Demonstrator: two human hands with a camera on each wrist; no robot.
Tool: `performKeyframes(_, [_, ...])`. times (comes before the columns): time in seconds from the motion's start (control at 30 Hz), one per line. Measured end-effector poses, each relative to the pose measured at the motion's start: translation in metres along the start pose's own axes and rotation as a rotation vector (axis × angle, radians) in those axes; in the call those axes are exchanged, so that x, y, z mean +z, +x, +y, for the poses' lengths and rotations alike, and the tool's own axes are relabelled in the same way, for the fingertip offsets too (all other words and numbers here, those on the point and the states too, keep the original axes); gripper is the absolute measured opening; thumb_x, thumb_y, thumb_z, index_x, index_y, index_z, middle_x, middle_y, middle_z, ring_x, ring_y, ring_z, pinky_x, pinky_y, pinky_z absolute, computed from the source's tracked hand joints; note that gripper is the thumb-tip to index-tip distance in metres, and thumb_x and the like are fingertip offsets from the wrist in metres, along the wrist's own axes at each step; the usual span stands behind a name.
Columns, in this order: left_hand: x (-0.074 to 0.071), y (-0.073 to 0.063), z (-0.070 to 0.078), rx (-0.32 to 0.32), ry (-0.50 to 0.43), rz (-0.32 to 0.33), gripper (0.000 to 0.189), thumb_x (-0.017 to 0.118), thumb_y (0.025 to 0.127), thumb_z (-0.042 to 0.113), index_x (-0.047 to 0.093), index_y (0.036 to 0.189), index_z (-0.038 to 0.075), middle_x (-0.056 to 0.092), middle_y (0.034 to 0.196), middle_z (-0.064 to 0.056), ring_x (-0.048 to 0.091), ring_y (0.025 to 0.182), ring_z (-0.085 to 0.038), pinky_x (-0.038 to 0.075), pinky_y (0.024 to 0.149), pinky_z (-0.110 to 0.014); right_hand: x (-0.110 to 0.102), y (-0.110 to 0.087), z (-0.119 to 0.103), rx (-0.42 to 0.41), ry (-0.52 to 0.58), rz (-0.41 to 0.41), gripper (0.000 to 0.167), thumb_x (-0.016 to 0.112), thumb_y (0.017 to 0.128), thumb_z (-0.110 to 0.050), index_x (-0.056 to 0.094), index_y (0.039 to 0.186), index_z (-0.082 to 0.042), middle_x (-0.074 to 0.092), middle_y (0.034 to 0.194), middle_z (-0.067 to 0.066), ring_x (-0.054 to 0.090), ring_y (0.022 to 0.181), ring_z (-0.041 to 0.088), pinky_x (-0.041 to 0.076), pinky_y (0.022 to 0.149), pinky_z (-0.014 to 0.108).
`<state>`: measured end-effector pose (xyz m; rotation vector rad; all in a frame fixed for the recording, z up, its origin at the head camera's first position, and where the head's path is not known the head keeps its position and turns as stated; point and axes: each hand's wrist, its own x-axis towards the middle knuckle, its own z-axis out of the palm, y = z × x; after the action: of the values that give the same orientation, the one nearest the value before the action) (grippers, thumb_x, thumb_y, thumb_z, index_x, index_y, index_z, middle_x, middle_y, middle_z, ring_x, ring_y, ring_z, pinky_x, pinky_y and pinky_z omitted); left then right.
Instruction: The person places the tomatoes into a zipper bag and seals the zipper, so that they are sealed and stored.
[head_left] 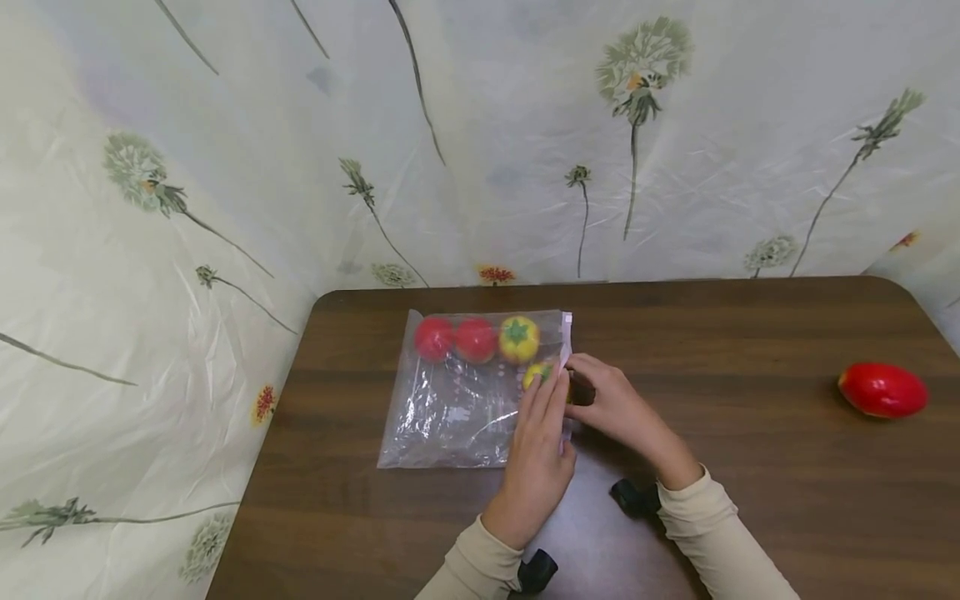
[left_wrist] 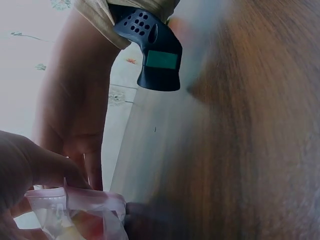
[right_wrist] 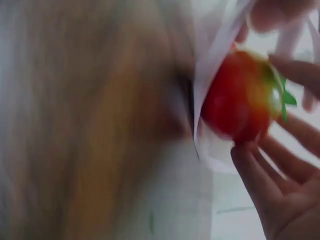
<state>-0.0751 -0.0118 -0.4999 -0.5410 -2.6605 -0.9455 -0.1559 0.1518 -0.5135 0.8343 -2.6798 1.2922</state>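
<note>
A clear zip bag [head_left: 450,425] lies flat on the table, its pinkish-white zip edge facing right. Inside, along the back, are two red tomatoes [head_left: 476,340] and a yellow one with a green star-shaped top [head_left: 519,339]. Another red and yellow tomato [right_wrist: 240,95] with green leaves sits in the bag's mouth, partly covered by the hands in the head view. My right hand [head_left: 618,404] holds this tomato between thumb and fingers. My left hand [head_left: 536,467] grips the bag at the opening, its fingers lying over the top layer.
A glossy red oblong fruit [head_left: 883,390] lies at the far right of the brown wooden table [head_left: 720,350]. Behind and to the left hangs a pale flowered sheet [head_left: 510,167]. A black wrist device [left_wrist: 160,55] sits on the right forearm, below its beige sleeve.
</note>
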Motion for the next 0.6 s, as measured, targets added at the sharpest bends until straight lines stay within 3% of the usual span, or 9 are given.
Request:
performKeyframes(0.1, [0.0,0.0,0.0,-0.004,-0.004,-0.001,0.092,0.078,0.077,-0.009,0.038,0.159,0.004,0.038,0.166,-0.01,0.039,0.151,-0.037,0.042,0.12,-0.05,-0.006,-0.002,0.002,0.011,0.048,-0.025,0.052,0.083,0.08,0.001,0.065,0.129,-0.001,0.068,0.129,0.017,0.067,0.119,0.034,0.058,0.096,0.052])
performKeyframes(0.3, [0.0,0.001,0.0,-0.011,-0.012,-0.01,0.09,0.077,0.078,-0.008,0.038,0.158,0.004,0.04,0.165,-0.01,0.04,0.15,-0.037,0.042,0.12,-0.049,-0.017,-0.005,0.004,0.126,0.208,-0.05,0.039,0.074,0.087,0.007,0.066,0.125,0.002,0.066,0.124,0.02,0.066,0.118,0.039,0.062,0.09,0.041])
performKeyframes(0.6, [0.0,0.0,0.0,0.015,0.016,0.011,0.089,0.076,0.076,-0.009,0.04,0.157,0.002,0.04,0.165,-0.011,0.039,0.151,-0.037,0.041,0.122,-0.046,-0.01,-0.002,0.003,0.162,0.181,-0.021,0.029,0.073,0.088,0.005,0.067,0.116,0.001,0.067,0.114,0.016,0.071,0.108,0.035,0.063,0.088,0.039])
